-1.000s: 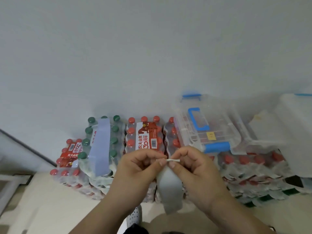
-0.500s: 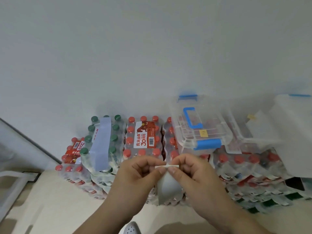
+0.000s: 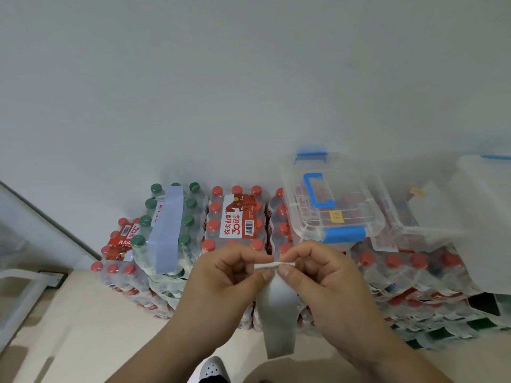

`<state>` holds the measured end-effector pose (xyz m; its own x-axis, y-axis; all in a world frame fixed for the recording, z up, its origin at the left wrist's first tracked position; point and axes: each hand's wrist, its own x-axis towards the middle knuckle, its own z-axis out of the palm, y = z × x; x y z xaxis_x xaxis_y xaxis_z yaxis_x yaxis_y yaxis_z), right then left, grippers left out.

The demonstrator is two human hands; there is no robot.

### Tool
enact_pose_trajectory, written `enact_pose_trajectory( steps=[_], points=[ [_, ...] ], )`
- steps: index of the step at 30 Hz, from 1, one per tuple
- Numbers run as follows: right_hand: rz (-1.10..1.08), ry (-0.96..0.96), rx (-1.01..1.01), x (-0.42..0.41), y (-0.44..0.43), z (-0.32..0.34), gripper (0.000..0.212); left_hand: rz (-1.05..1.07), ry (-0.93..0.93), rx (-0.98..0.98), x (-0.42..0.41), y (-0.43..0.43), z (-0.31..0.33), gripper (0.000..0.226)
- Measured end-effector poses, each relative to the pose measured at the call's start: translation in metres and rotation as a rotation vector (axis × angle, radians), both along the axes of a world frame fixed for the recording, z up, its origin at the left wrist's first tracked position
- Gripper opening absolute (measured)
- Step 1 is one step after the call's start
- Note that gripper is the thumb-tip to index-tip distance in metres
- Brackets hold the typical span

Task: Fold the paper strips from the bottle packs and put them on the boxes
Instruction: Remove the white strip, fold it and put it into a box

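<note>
One paper strip [image 3: 278, 313] is pinched at its folded top edge by my left hand [image 3: 229, 275] and my right hand [image 3: 320, 275], in front of the stacked bottle packs.

Nearest me, a white shoe [image 3: 211, 367] shows at the bottom edge over the pale floor [image 3: 69, 327]. My hands are close together, thumb and forefinger of each gripping the narrow fold, and the grey loose end hangs down between my wrists. Beyond them stands a green-capped pack [image 3: 190, 225] with a pale blue strip [image 3: 166, 230] lying along its top, and a red-capped pack [image 3: 237, 219] just beside it on the right. Further right a clear box [image 3: 329, 205] with a blue handle and clasps rests on more red-capped bottles, with a second clear box [image 3: 414, 217] beside it, all against the white wall [image 3: 249, 78].
</note>
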<state>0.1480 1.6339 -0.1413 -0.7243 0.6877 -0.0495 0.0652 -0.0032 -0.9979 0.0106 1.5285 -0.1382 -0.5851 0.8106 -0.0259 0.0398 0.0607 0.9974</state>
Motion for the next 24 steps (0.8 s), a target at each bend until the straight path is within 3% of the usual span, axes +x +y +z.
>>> enact_pose_trajectory(
  steps=[16, 24],
  points=[
    [0.034, 0.008, -0.010, 0.0006, -0.0021, 0.0072, 0.020, 0.009, -0.047, 0.031, 0.0022, -0.0059, 0.0011, 0.014],
    [0.032, -0.012, -0.073, -0.0019, -0.0046, 0.0070, 0.011, 0.000, -0.017, 0.019, -0.0020, -0.0073, 0.0064, 0.008]
  ],
)
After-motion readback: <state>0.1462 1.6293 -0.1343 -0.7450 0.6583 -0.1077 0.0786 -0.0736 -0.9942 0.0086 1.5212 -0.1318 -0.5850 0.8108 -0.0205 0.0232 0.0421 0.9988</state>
